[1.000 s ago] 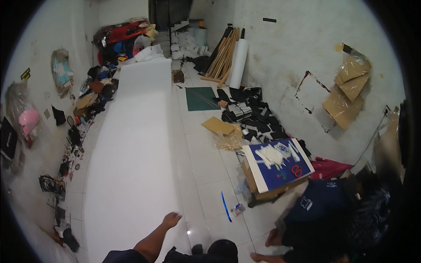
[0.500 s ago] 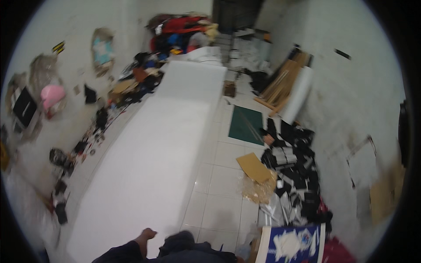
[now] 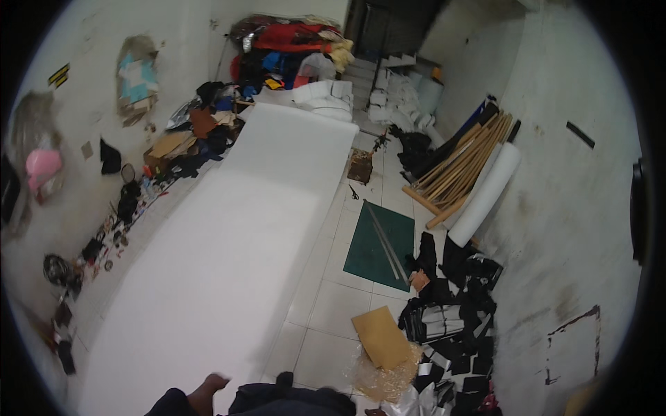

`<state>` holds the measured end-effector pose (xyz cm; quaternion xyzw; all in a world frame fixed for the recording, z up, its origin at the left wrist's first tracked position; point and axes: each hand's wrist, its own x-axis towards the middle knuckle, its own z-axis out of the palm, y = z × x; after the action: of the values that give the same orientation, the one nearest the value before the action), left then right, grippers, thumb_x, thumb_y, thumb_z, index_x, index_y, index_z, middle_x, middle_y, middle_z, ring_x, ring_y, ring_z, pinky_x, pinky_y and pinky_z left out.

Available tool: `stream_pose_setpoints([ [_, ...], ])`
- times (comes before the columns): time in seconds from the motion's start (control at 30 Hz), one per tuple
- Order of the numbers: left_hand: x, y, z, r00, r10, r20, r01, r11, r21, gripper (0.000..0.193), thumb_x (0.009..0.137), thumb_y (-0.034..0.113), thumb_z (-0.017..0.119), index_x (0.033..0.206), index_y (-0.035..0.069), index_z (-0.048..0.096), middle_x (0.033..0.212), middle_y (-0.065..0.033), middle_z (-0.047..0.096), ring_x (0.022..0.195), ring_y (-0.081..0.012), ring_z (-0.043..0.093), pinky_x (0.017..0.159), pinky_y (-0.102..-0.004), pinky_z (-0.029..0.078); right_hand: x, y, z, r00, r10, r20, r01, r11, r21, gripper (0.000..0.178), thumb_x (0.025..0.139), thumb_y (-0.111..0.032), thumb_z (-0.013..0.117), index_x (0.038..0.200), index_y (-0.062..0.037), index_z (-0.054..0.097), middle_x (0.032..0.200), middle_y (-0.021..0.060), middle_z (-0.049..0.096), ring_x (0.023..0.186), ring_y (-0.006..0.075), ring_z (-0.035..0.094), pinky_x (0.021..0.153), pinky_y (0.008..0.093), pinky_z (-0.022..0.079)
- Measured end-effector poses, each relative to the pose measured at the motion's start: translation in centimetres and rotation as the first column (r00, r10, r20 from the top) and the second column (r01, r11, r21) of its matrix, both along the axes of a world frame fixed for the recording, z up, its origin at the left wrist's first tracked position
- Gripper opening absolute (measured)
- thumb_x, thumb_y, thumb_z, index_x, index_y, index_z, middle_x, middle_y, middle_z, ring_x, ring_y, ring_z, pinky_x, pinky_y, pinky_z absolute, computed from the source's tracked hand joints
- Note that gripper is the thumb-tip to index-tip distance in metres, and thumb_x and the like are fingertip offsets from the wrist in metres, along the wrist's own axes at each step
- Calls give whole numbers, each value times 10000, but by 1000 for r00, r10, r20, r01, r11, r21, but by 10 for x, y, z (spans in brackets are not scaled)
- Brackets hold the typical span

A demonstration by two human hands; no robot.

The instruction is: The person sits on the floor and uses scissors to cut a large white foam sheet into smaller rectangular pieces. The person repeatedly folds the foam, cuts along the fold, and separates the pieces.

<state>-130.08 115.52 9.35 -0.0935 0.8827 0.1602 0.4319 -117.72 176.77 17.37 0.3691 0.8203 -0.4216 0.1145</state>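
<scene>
At the lower edge, my left hand [image 3: 217, 381] comes out of a dark sleeve over the near part of a long white sheet [image 3: 208, 249]. Its fingers look bunched together, and nothing shows in them. I cannot tell whether the hand touches the sheet. Only a sliver of my right hand [image 3: 374, 412] shows at the bottom edge, its fingers hidden. The white sheet runs away from me along the tiled floor. Its far end meets a white pile.
Right of the sheet lie a green cutting mat [image 3: 368, 243] with metal rulers, scissors [image 3: 354, 193] and brown cardboard [image 3: 383, 338]. Black scraps [image 3: 479, 277], cardboard tubes [image 3: 465, 170] and a white roll [image 3: 485, 194] line the right wall. Clutter [image 3: 128, 201] follows the left wall.
The view has shifted, so the mat, cardboard and roll sit lower in it. My left hand appears lower and further left. The printed blue sheet at the lower right has left the view.
</scene>
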Motion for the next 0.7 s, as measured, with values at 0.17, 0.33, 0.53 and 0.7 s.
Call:
stream_pose_setpoints([
  [0.17, -328, 165, 150, 775, 406, -484, -178, 875, 450, 463, 828, 414, 643, 1076, 22, 649, 1033, -174, 671, 984, -303, 635, 857, -382, 499, -94, 57, -9, 989, -32, 142, 33, 999, -8, 280, 853, -313, 617, 866, -36, 649, 713, 80, 652, 616, 159, 637, 562, 385, 518],
  [0.33, -525, 242, 169, 713, 445, -542, -176, 862, 475, 477, 830, 415, 637, 1099, 21, 642, 1035, -192, 667, 975, -308, 636, 849, -385, 501, -223, 134, -56, 955, 84, 283, -75, 996, -41, 277, 856, -314, 607, 855, -41, 649, 710, 81, 650, 621, 159, 636, 560, 394, 516],
  [0.53, -568, 298, 61, 854, 426, -298, -335, 890, 311, 494, 847, 471, 574, 1053, 32, 672, 1088, -206, 649, 1057, -367, 597, 935, -431, 459, -436, 385, -102, 573, 733, 367, -812, 444, 380, 275, 859, -315, 595, 842, -46, 649, 706, 82, 647, 626, 159, 634, 557, 406, 513],
  [0.7, -551, 275, 24, 900, 406, 160, -397, 914, -84, 513, 857, 496, 593, 1043, 25, 674, 1054, -190, 668, 1002, -330, 631, 845, -411, 503, -827, 410, -48, 988, 46, -149, -37, 997, 63, 266, 846, -287, 625, 773, -32, 626, 635, 71, 581, 563, 183, 584, 539, 369, 489],
])
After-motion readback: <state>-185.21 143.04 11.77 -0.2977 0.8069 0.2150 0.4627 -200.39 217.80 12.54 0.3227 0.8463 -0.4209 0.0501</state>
